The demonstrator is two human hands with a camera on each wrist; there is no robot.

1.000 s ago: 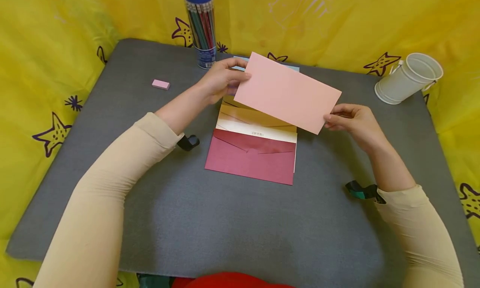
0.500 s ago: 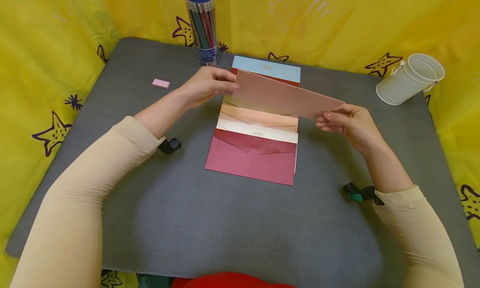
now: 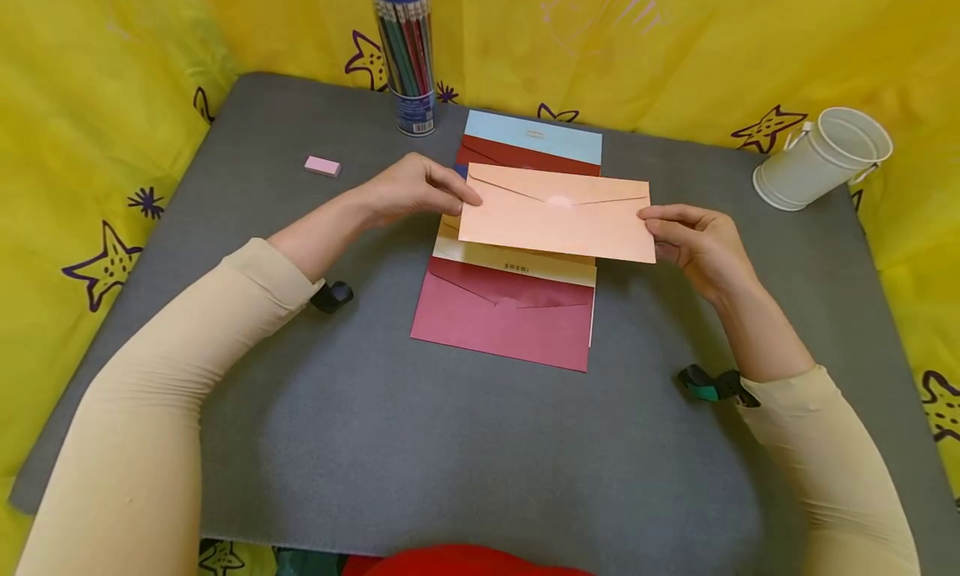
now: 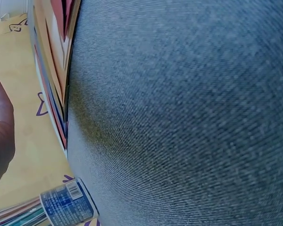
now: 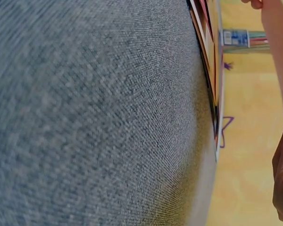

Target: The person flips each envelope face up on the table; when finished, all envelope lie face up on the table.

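Note:
A pale pink envelope (image 3: pixel 555 226), flap side up with a round seal, is held above a fanned stack of envelopes. My left hand (image 3: pixel 420 190) pinches its left edge between thumb and fingers. At the right edge, my right hand (image 3: pixel 697 247) pinches it the same way. Beneath lie overlapping envelopes: a light blue envelope (image 3: pixel 555 137) at the back, a dark red envelope (image 3: pixel 498 152) before it, and a maroon envelope (image 3: pixel 502 322) at the front. The held envelope hides the middle of the stack. Both wrist views show only part of each hand, at the frame edge.
A clear tube of pencils (image 3: pixel 408 59) with a blue lid stands at the back left. A pink eraser (image 3: pixel 322 167) lies left of the stack. At the back right stands a white metal bucket (image 3: pixel 821 157). Yellow patterned cloth (image 3: pixel 675 59) surrounds the grey table (image 3: pixel 480 459).
The held envelope has turned over, from its plain side to its flap side, and levelled out. My left hand has moved left and slightly down; the right hand stays near its place.

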